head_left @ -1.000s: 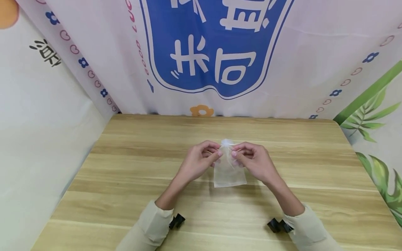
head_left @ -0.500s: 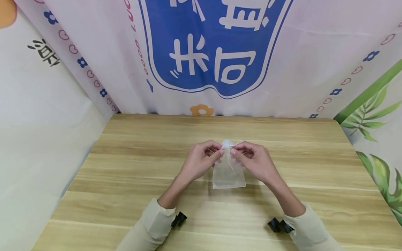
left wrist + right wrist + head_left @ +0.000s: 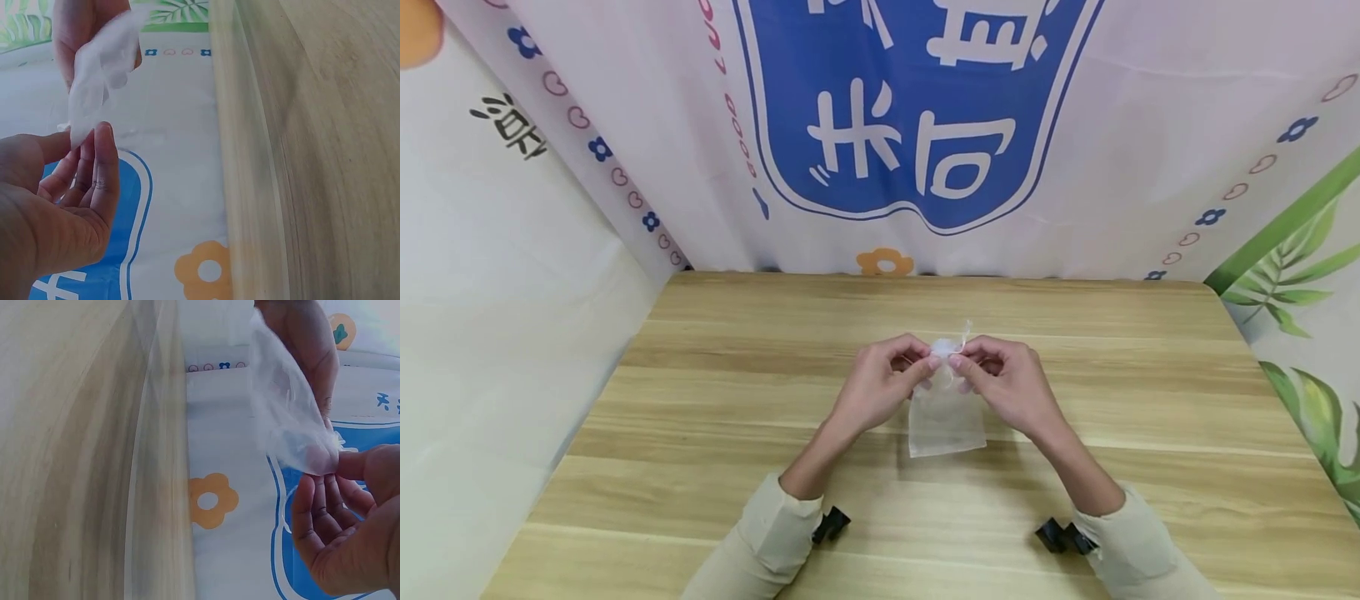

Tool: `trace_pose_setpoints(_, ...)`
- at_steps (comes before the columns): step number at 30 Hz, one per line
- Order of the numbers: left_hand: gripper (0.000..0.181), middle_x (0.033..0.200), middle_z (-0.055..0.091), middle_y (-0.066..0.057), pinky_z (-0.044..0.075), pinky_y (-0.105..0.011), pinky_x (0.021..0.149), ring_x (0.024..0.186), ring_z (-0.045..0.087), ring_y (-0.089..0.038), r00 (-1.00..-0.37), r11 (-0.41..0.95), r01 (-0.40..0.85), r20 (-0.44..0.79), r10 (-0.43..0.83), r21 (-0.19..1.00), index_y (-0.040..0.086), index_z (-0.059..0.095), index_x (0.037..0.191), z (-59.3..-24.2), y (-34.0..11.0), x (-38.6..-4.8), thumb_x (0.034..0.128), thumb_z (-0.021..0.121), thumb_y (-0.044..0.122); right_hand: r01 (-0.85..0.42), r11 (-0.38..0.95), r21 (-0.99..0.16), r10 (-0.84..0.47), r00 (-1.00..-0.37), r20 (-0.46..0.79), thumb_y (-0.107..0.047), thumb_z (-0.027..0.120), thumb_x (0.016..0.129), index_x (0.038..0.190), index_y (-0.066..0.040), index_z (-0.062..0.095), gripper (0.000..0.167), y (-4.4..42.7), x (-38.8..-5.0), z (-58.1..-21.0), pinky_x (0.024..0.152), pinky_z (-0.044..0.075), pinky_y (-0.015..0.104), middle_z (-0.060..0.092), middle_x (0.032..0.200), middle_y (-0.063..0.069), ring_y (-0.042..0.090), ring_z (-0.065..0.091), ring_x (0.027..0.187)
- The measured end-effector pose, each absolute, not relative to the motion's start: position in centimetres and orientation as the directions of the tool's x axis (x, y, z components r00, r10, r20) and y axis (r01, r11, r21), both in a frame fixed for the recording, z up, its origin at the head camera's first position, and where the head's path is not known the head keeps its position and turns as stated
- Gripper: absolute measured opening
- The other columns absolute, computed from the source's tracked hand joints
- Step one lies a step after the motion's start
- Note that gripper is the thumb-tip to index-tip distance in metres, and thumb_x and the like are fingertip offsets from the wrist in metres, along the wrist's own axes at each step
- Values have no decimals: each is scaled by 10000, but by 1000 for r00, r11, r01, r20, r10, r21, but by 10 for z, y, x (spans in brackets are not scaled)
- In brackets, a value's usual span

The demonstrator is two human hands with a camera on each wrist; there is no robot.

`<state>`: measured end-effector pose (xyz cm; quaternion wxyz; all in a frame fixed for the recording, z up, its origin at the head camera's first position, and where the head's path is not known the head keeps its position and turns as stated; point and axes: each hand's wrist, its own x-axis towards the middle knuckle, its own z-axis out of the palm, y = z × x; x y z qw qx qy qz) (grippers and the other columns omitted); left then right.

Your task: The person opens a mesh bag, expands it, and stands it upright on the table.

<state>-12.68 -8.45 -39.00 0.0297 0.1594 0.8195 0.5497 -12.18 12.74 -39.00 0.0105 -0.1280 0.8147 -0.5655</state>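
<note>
A small sheer white drawstring bag (image 3: 947,421) hangs above the table between both hands, its top gathered and its flat bottom toward the person. With thumb and fingertips my left hand (image 3: 880,379) pinches the bag's left side near the gathered neck. Opposite it, my right hand (image 3: 1009,383) pinches the right side of the neck. A thin pale cord (image 3: 967,329) sticks up beside the right fingertips. In the left wrist view the bag (image 3: 103,75) slants up from the left fingertips; the right wrist view shows the see-through bag (image 3: 284,400) above the right fingertips.
Beneath the hands lies a wood-grain table (image 3: 737,375). A printed curtain (image 3: 1105,183) hangs along its far edge, with pale printed sheets at both sides. Black wrist devices (image 3: 831,525) sit at the cuffs.
The cord end that hung down over the bag's front now stands up beyond the right fingertips. Both hands stay almost in place, the left slightly nearer the right.
</note>
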Motion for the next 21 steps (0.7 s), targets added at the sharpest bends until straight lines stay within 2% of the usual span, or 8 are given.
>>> trace_pose_setpoints(2,94,939,775,-124,649,-424,609,708,701,-105,-952,338,215,119,281,916,33,750,1056,-390,-85,-127,1033,725,122,-192,320,-928,-213,-969,127,-162,743,1030,1029,-27,777,139,127,-122,-390,574,557,230,775,896,145,118,711,672)
trace_pose_setpoints(5,82,927,760,-128,647,-461,616,713,693,-113,-960,328,193,109,258,925,33,741,1042,-388,-85,-127,1032,724,113,-182,308,-934,-202,-972,123,-166,737,1035,1030,-24,766,146,126,-122,-390,576,556,233,760,900,150,114,693,658)
trace_pose_setpoints(9,90,923,766,-135,636,-365,589,726,720,-145,-965,310,175,100,243,934,32,737,1033,-385,-87,-126,1033,723,121,-176,297,-938,-190,-974,122,-156,731,1038,1031,-16,753,142,125,-123,-389,588,585,249,745,908,161,113,688,654)
trace_pose_setpoints(14,91,951,770,-148,631,-305,581,752,760,-164,-969,285,156,91,228,946,28,737,1022,-384,-90,-128,1029,726,118,-167,288,-943,-184,-976,117,-151,727,1040,1028,-7,742,145,127,-122,-389,616,618,282,737,917,170,107,698,664)
trace_pose_setpoints(21,88,964,776,-127,653,-541,634,729,740,-116,-975,281,163,111,191,946,30,735,1012,-382,-93,-128,1027,728,117,-166,260,-951,-147,-980,131,-130,731,1033,1041,7,744,137,130,-123,-389,586,563,225,703,893,159,89,667,642)
